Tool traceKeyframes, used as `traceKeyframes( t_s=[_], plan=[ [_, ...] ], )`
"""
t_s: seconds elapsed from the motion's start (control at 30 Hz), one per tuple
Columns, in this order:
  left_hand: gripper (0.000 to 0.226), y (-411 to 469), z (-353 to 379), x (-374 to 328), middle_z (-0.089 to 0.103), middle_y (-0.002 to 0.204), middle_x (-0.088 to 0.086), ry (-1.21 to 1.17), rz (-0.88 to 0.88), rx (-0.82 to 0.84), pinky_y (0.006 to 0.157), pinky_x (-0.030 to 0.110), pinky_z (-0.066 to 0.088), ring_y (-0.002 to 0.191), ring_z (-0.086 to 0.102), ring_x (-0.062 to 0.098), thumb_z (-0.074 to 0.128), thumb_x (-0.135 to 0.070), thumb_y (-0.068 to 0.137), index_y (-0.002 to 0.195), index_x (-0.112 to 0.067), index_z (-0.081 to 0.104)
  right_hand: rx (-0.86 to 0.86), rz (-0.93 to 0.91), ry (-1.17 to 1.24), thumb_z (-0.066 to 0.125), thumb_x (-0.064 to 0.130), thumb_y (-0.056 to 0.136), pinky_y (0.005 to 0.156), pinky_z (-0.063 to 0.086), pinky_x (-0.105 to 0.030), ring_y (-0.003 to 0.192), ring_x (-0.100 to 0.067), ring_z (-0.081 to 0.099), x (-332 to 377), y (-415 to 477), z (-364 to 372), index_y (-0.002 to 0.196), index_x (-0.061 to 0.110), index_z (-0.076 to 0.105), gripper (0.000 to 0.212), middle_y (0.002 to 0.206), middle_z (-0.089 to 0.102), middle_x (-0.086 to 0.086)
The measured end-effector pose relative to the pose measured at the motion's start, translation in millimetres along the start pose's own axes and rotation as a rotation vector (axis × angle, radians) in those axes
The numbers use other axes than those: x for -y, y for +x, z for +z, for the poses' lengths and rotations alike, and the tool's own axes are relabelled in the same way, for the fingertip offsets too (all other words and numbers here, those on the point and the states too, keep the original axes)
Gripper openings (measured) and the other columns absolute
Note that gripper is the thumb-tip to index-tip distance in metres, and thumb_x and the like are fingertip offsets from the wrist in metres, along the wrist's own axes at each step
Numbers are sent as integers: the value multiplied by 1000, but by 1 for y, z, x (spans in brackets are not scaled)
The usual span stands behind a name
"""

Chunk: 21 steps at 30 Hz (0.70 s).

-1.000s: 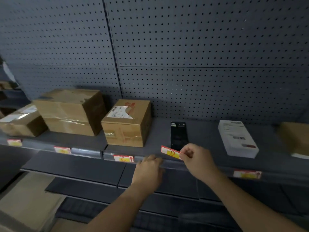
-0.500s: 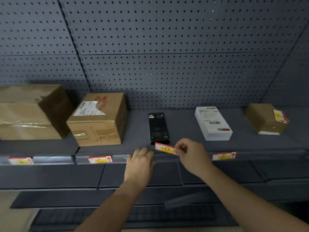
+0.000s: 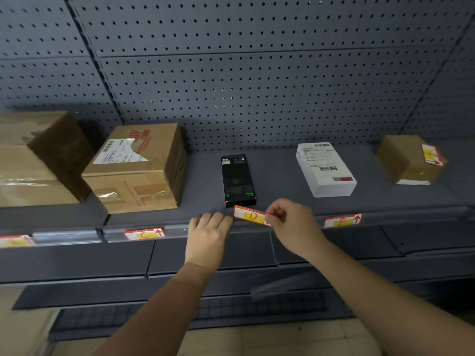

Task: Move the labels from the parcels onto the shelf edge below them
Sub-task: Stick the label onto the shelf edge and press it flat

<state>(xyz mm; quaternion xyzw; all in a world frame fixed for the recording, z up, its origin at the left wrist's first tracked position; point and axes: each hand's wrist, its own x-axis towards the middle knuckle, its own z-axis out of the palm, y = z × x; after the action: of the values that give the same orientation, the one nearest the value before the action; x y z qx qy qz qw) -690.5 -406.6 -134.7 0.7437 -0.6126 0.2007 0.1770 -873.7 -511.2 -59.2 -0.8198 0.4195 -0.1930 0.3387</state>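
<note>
My right hand (image 3: 291,223) pinches the right end of a red and yellow label (image 3: 250,215) marked D, held at the shelf edge (image 3: 180,228) just below a flat black parcel (image 3: 237,179). Beside it, my left hand (image 3: 209,233) rests with its fingers over the same edge strip, left of the label. A label marked C (image 3: 144,233) sits in the edge under a brown cardboard parcel (image 3: 137,167). Another label (image 3: 343,220) sits in the edge under a white parcel (image 3: 325,169). At the far right, a small brown parcel (image 3: 408,160) carries a label (image 3: 431,155) on its side.
A large brown box (image 3: 38,160) stands at the left, with a label (image 3: 14,240) in the edge below it. A perforated dark back panel (image 3: 244,86) rises behind the shelf. Lower dark shelves (image 3: 180,299) jut out beneath, above a pale tiled floor (image 3: 270,340).
The view has swung right, bringing the small brown parcel into sight. My hands stay at the shelf edge, the right one still pinching the D label below the black parcel.
</note>
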Motion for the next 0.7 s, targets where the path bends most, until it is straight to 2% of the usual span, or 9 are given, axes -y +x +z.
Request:
traceKeyframes(
  t_s=[0.17,0.27,0.33,0.7],
  plan=[
    [35,-9,14,14,65,95,6,15,168,-120,75,40,44,83,53,30,80,-6,71,104,-14,69,-3,-8,-2,67,21,91,63,42,-10,77,-2,61,0,-1,3,90,27,64,7,83,64,14],
    [28,-16,20,19,66,99,9,11,231,-154,78,42,46,87,54,32,61,-3,83,109,-11,69,-3,-11,-5,67,20,91,62,41,-9,76,-2,60,1,-2,5,90,26,64,7,83,64,13],
    [33,-18,21,19,66,101,10,2,241,-165,81,43,48,89,56,33,48,-5,87,112,-8,69,-1,-9,-5,67,21,91,63,42,-10,77,-2,60,1,-2,6,91,26,64,6,83,63,13],
    [30,-20,31,20,68,102,10,-49,253,-231,82,43,50,89,59,32,48,-4,91,112,-6,69,-10,0,-6,67,20,91,66,44,-11,78,-3,60,-4,-3,9,92,26,64,7,84,63,13]
  ],
)
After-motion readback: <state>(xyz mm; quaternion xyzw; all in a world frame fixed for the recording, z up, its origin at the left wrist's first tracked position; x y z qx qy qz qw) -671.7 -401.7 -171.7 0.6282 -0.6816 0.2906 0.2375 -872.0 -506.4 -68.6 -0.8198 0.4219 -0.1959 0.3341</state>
